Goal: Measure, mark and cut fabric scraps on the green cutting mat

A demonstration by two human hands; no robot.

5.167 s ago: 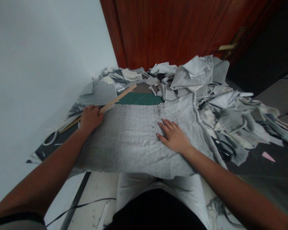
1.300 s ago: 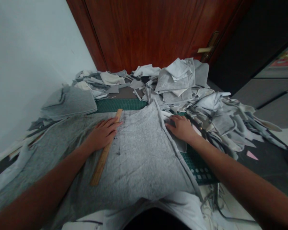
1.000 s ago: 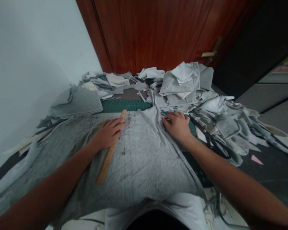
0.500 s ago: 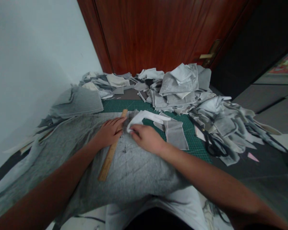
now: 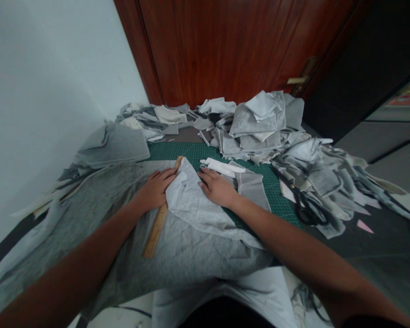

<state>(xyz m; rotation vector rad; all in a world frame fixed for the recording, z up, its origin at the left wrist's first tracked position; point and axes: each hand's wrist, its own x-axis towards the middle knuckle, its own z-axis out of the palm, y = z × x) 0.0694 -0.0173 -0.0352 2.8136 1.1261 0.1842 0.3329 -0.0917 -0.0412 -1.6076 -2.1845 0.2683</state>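
Note:
My left hand (image 5: 153, 189) lies with flat fingers across a wooden ruler (image 5: 155, 232), holding it down on grey knit fabric (image 5: 191, 255). Part of the ruler is hidden under that hand and under the fabric's folded-over flap (image 5: 194, 196). The flap shows a paler underside and reaches up to the ruler's far end. My right hand (image 5: 220, 187) is open at the flap's right edge, fingers stretched towards a white fabric strip (image 5: 222, 167). A small grey fabric piece (image 5: 254, 189) lies on the green cutting mat (image 5: 280, 202) beyond my right wrist.
Black scissors (image 5: 307, 207) lie on the right, beside a heap of grey scraps (image 5: 328, 168). More scraps and a stack of folded grey cloth (image 5: 118, 143) line the back and left. A reddish wooden door (image 5: 225, 50) stands behind the table.
The grey fabric's right side is folded over leftward to the ruler, uncovering mat and cloth pieces. My right hand let go of the edge and moved slightly right. My left hand stayed on the ruler.

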